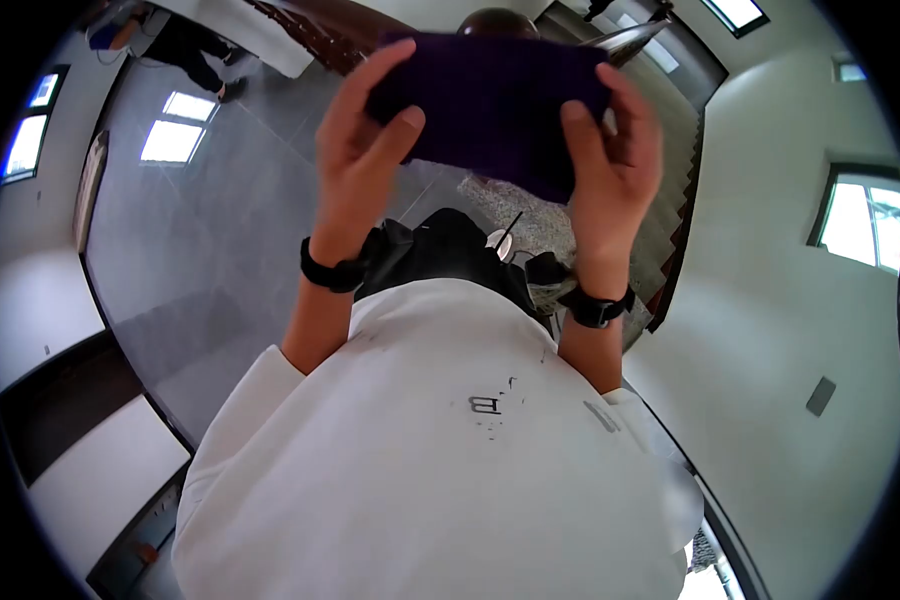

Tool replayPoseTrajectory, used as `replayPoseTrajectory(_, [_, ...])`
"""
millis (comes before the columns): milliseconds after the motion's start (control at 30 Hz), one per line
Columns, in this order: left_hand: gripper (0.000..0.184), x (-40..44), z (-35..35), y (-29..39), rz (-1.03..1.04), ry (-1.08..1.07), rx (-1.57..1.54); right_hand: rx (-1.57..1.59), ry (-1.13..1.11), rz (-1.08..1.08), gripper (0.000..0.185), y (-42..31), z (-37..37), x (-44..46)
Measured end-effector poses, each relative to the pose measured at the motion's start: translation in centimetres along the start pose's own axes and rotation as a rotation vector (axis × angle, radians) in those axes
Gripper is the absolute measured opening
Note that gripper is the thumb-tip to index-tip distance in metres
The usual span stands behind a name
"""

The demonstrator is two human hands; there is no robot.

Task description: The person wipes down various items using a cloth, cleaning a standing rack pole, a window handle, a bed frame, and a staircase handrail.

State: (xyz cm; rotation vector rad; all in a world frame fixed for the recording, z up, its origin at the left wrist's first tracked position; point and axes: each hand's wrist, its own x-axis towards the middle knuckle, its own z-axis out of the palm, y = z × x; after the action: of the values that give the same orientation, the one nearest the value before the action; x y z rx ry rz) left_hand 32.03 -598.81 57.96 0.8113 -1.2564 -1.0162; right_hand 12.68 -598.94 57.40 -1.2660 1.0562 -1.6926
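Observation:
A dark purple cloth, which looks folded into a rectangle, is stretched between my two hands in front of me. My left hand grips its left end, with the thumb on the near face and a finger at the upper corner. At the opposite end, my right hand pinches the cloth in much the same way. Black bands circle both wrists. The fingers behind the cloth are hidden.
Beyond the cloth, a rounded dark post top and a wooden handrail stand by the stairs. Below are a speckled surface and a small white container. Another person's dark-trousered legs show at upper left.

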Motion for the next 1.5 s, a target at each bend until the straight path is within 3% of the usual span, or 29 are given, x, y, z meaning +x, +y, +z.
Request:
replayPoseTrajectory(67, [0.044, 1.3, -0.5, 1.1, 0.045, 0.009, 0.02, 0.058, -0.006, -0.182, 0.03, -0.5, 0.6, 1.9])
replayPoseTrajectory(100, [0.043, 2.1, -0.7, 1.4, 0.103, -0.005, 0.031, 0.061, -0.012, -0.171, 0.03, -0.8, 0.5, 2.8])
replayPoseTrajectory(133, [0.043, 3.0, 0.4, 1.8, 0.096, -0.002, 0.039, 0.073, -0.032, -0.235, 0.038, -1.1, -0.1, 3.5])
replayPoseTrajectory(167, [0.048, 3.7, 1.8, 2.2, 0.219, 0.043, 0.0, 0.088, -0.045, -0.293, 0.046, -1.5, 0.1, 4.0])
replayPoseTrajectory(200, [0.054, 4.3, 2.4, 2.6, 0.339, 0.087, -0.04, 0.093, -0.04, -0.277, 0.046, -2.2, 0.7, 4.6])
replayPoseTrajectory(233, [0.054, 5.0, 2.3, 2.9, 0.33, 0.087, -0.033, 0.141, -0.03, -0.342, 0.048, -3.0, 1.5, 5.3])
replayPoseTrajectory(300, [0.073, 6.6, 1.9, 2.8, 0.352, -0.101, -0.065, 0.18, -0.021, -0.4, 0.049, -2.7, 2.0, 6.9])
replayPoseTrajectory(333, [0.069, 7.0, 1.9, 1.9, 0.357, 0.043, 0.061, 0.09, -0.017, -0.374, 0.049, -2.1, 1.9, 7.4])
replayPoseTrajectory(367, [0.069, 7.3, 2.0, 1.4, 0.327, 0.046, 0.053, -0.005, -0.015, -0.337, 0.05, -1.5, 1.6, 7.7])
replayPoseTrajectory(433, [0.069, 8.0, 2.2, 0.3, -0.039, -0.023, -0.135, -0.059, -0.07, -0.207, 0.04, 0.3, 1.0, 8.2])
replayPoseTrajectory(500, [0.066, 8.2, 2.0, -1.7, -0.119, -0.072, -0.148, -0.071, 0.086, 0.219, 0.058, 0.9, 2.4, 8.4])
replayPoseTrajectory(567, [0.065, 8.2, 2.2, -3.2, -0.322, -0.002, -0.139, -0.237, 0.067, 0.292, 0.048, 2.2, 2.0, 8.8])
replayPoseTrajectory(667, [0.057, 8.1, 1.4, -5.2, -0.335, -0.021, -0.097, -0.594, -0.017, 0.075, 0.038, 4.4, 2.3, 8.8])
replayPoseTrajectory(867, [0.05, 8.5, 0.6, -6.6, -0.31, -0.037, 0.044, -0.573, -0.078, 0.045, 0.038, 5.1, 1.4, 8.9])
replayPoseTrajectory(933, [0.05, 8.8, 1.5, -6.7, -0.221, -0.027, 0.316, -0.635, -0.089, 0.048, 0.038, 5.0, 1.6, 8.7])
replayPoseTrajectory(1000, [0.045, 9.2, 1.3, -7.5, -0.175, -0.061, 0.384, -0.695, -0.107, 0.04, 0.039, 5.1, 1.8, 8.6])
replayPoseTrajectory(1033, [0.041, 9.9, 1.7, -6.9, -0.12, -0.1, 0.456, -0.803, -0.101, 0.002, 0.039, 5.1, 1.8, 8.5])
replayPoseTrajectory(1067, [0.039, 10.3, 2.6, -5.4, -0.255, -0.056, 0.554, -0.911, -0.093, -0.036, 0.04, 5.4, 1.9, 8.3])
replayPoseTrajectory(1100, [0.039, 10.0, 2.3, -5.7, -0.263, -0.061, 0.552, -0.914, -0.092, -0.027, 0.04, 6.4, 2.1, 8.3])
replayPoseTrajectory(1167, [0.038, 9.6, 1.6, -6.9, -0.265, -0.111, 0.509, -1.142, 0.239, -0.346, 0.041, 8.6, 2.5, 8.5])
replayPoseTrajectory(1200, [0.038, 9.5, 1.3, -7.5, -0.262, -0.118, 0.5, -1.018, 0.067, -0.25, 0.039, 5.2, 2.7, 8.6])
replayPoseTrajectory(1233, [0.037, 9.4, 1.1, -8.2, -0.064, -0.064, 0.661, -1.03, 0.077, -0.251, 0.039, 5.1, 2.5, 9.0])
replayPoseTrajectory(1267, [0.036, 9.6, 0.9, -8.9, 0.14, -0.013, 0.811, -0.911, -0.081, -0.231, 0.037, 5.3, 2.2, 9.2])
replayPoseTrajectory(1300, [0.036, 10.1, 0.5, -9.6, 0.143, -0.035, 0.796, -0.788, -0.232, -0.204, 0.035, 5.8, 2.1, 9.1])
replayPoseTrajectory(1367, [0.037, 11.1, -0.1, -10.7, 0.647, 0.003, 0.871, -0.717, -0.228, -0.192, 0.031, 6.7, 2.6, 8.4])
replayPoseTrajectory(1400, [0.037, 11.5, -0.1, -10.5, 0.655, 0.0, 0.855, -0.641, -0.202, -0.167, 0.029, 6.5, 2.8, 8.3])
replayPoseTrajectory(1467, [0.04, 11.6, -0.4, -10.0, 0.458, -0.371, 0.583, -0.579, -0.17, -0.143, 0.027, 6.7, 3.0, 8.0])
replayPoseTrajectory(1500, [0.039, 11.1, 0.6, -11.4, 0.391, -0.372, 0.353, -0.577, -0.16, -0.203, 0.026, 7.3, 3.0, 8.0])
